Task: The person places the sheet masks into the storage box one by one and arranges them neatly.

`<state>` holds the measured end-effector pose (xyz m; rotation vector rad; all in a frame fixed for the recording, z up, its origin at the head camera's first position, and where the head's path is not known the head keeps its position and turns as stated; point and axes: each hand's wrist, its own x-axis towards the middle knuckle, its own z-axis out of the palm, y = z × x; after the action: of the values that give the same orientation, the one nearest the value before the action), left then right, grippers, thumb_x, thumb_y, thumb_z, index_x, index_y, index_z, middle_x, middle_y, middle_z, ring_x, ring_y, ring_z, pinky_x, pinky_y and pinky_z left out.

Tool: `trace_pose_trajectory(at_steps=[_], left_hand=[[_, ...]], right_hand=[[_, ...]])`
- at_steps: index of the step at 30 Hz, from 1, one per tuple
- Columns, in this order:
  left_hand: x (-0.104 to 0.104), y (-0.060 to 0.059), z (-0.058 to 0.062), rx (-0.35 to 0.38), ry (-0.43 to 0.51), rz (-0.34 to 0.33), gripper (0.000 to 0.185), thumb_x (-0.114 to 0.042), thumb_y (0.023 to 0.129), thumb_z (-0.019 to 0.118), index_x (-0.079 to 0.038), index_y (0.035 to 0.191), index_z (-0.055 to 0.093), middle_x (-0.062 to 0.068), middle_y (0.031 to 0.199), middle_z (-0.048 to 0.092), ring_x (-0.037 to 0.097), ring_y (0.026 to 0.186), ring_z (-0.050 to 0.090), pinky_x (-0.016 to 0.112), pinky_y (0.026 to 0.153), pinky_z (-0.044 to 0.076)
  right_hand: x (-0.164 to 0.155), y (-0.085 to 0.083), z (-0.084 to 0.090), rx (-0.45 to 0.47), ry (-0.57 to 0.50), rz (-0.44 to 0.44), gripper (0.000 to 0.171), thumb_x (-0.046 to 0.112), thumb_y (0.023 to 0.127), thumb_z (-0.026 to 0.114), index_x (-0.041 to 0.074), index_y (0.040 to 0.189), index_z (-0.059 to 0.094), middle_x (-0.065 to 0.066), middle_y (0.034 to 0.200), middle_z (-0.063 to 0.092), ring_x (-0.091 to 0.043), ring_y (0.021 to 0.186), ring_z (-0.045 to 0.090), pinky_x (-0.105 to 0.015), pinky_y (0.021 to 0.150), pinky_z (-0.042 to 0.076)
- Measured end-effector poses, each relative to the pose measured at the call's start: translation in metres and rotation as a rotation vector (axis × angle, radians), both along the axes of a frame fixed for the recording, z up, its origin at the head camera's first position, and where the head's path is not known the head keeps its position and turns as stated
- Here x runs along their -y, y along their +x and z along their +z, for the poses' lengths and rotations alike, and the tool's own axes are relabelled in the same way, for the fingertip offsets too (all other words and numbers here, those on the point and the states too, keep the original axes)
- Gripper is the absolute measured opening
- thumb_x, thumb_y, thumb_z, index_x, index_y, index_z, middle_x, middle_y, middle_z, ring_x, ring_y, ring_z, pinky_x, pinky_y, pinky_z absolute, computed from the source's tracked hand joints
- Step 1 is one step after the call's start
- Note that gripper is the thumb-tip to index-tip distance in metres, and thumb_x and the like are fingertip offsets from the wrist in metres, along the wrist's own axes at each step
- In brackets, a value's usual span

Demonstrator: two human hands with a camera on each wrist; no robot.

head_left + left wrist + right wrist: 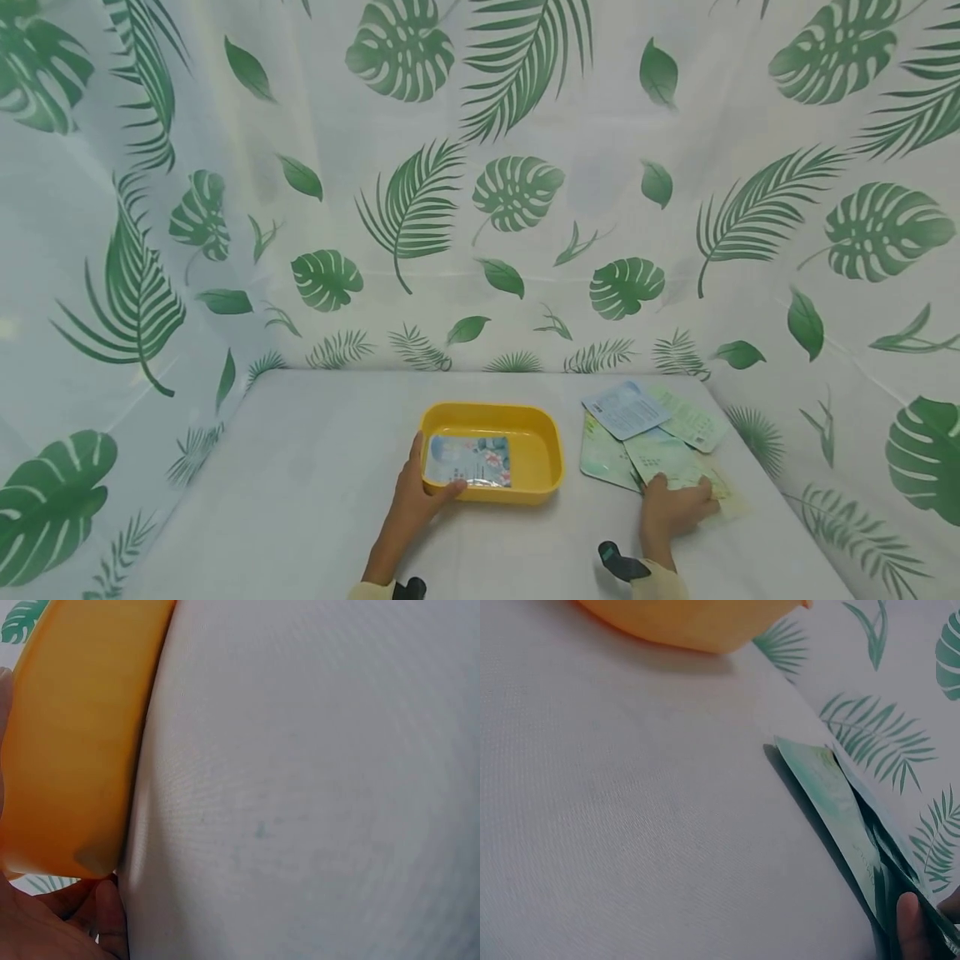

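My left hand (420, 487) grips the near left corner of a yellow tray (546, 493), its thumb along the front and its fingers at the left side. In the left wrist view the tray's outer wall (82, 742) stands beside the fingers. One flat, shiny blue-grey packet (468, 461) with a flower print lies inside the tray, towards its left. On the right, my right hand (671, 508) pinches a light green packet (663, 458) from a loose, overlapping pile. In the right wrist view a fingertip (910, 922) presses against the green packets (829, 802), whose edges are raised.
A pale blue packet (626, 408) and another green packet (686, 417) lie at the back of the pile. The white table (315, 483) meets a leaf-printed curtain (517, 308) at the back and along both sides.
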<state>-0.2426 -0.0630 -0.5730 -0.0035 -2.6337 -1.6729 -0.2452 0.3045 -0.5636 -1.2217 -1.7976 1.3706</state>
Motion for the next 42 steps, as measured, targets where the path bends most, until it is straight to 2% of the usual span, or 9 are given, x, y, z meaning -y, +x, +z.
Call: trace_pose_trajectory(at_steps=[6, 11, 18, 25, 28, 34, 38, 42], left_hand=[[0.002, -0.003, 0.001, -0.002, 0.007, -0.006, 0.112, -0.046, 0.078, 0.079, -0.014, 0.158, 0.008, 0.019, 0.155, 0.033, 0.038, 0.141, 0.036, 0.060, 0.114, 0.029], [0.003, 0.000, -0.004, 0.014, 0.003, -0.007, 0.114, -0.047, 0.077, 0.080, -0.010, 0.158, 0.008, 0.021, 0.155, 0.033, 0.040, 0.141, 0.035, 0.060, 0.113, 0.030], [0.004, -0.002, -0.005, 0.016, 0.012, 0.009, 0.114, -0.047, 0.077, 0.080, -0.013, 0.158, 0.008, 0.019, 0.152, 0.037, 0.036, 0.138, 0.040, 0.058, 0.113, 0.032], [0.004, -0.009, 0.005, -0.019, 0.026, 0.005, 0.112, -0.044, 0.078, 0.080, -0.013, 0.158, 0.007, 0.017, 0.153, 0.036, 0.035, 0.138, 0.040, 0.057, 0.114, 0.030], [0.004, -0.009, 0.008, -0.029, 0.022, -0.001, 0.112, -0.044, 0.078, 0.080, -0.013, 0.158, 0.008, 0.019, 0.154, 0.035, 0.037, 0.139, 0.038, 0.058, 0.114, 0.030], [0.003, -0.004, 0.002, -0.011, -0.015, -0.003, 0.112, -0.046, 0.077, 0.080, -0.011, 0.157, 0.010, 0.022, 0.153, 0.036, 0.040, 0.139, 0.038, 0.060, 0.112, 0.033], [0.003, -0.003, -0.002, -0.012, -0.016, -0.009, 0.112, -0.047, 0.077, 0.079, -0.011, 0.158, 0.009, 0.022, 0.153, 0.036, 0.040, 0.139, 0.038, 0.060, 0.112, 0.032], [0.003, -0.006, -0.002, -0.032, 0.003, -0.017, 0.112, -0.047, 0.078, 0.079, -0.010, 0.158, 0.009, 0.020, 0.153, 0.037, 0.038, 0.138, 0.039, 0.059, 0.112, 0.032]], right_hand=[[-0.003, -0.001, -0.002, -0.057, 0.043, -0.009, 0.056, 0.002, 0.093, 0.043, -0.006, 0.148, 0.032, -0.032, 0.149, 0.028, -0.048, 0.140, 0.025, -0.055, 0.118, 0.019], [-0.006, 0.006, 0.000, -0.078, 0.065, -0.044, 0.051, 0.000, 0.095, 0.034, -0.007, 0.146, 0.034, -0.032, 0.147, 0.033, -0.047, 0.139, 0.027, -0.054, 0.117, 0.018], [0.000, 0.006, 0.015, -0.114, 0.103, -0.101, 0.053, -0.001, 0.095, 0.034, 0.000, 0.147, 0.037, -0.028, 0.146, 0.037, -0.044, 0.138, 0.033, -0.052, 0.117, 0.021], [0.011, -0.004, 0.038, -0.204, 0.130, -0.183, 0.051, 0.003, 0.098, 0.034, 0.011, 0.148, 0.041, -0.017, 0.146, 0.041, -0.033, 0.137, 0.039, -0.044, 0.117, 0.027], [0.016, -0.005, 0.045, -0.252, 0.156, -0.191, 0.049, 0.008, 0.100, 0.034, 0.014, 0.148, 0.040, -0.014, 0.146, 0.041, -0.029, 0.137, 0.038, -0.040, 0.118, 0.026], [0.028, 0.000, 0.049, -0.310, 0.217, -0.137, 0.047, 0.014, 0.102, 0.035, 0.018, 0.148, 0.039, -0.013, 0.145, 0.042, -0.026, 0.136, 0.040, -0.038, 0.116, 0.028], [0.040, 0.001, 0.048, -0.382, 0.248, -0.069, 0.048, 0.008, 0.098, 0.040, 0.016, 0.145, 0.045, -0.013, 0.143, 0.047, -0.026, 0.133, 0.043, -0.035, 0.115, 0.031], [0.057, -0.002, 0.050, -0.481, 0.268, 0.027, 0.050, 0.001, 0.094, 0.043, 0.014, 0.142, 0.050, -0.013, 0.138, 0.052, -0.025, 0.128, 0.048, -0.025, 0.108, 0.036]])
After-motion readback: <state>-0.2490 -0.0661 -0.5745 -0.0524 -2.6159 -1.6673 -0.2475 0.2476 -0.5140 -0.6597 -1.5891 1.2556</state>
